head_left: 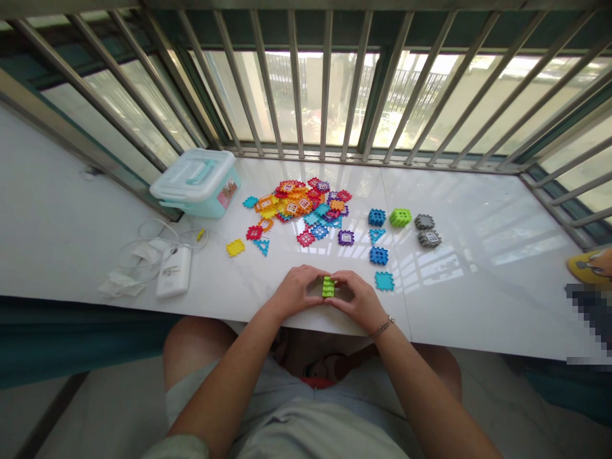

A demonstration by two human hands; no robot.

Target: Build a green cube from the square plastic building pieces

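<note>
Between the fingertips of my left hand (301, 290) and my right hand (351, 294) is a small stack of lime green interlocking tiles (328, 287), held just over the table's near part. Both hands are closed on it from either side. Beyond my right hand lie a teal square tile (384, 281), a blue tile stack (378, 255), a blue triangle tile (377, 236) and a darker blue stack (377, 217). Another lime green stack (400, 217) stands to their right, beside grey tile stacks (429, 238). A purple window tile (346, 238) lies ahead of my hands.
A mixed pile of coloured tiles (296, 205) covers the table's middle back. Left stands a lidded light teal box (198, 182); nearer are a white power bank (174, 271), a cable (143, 236) and crumpled tissue (125, 284). Metal bars (327, 89) line the back. A yellow item (593, 266) sits far right.
</note>
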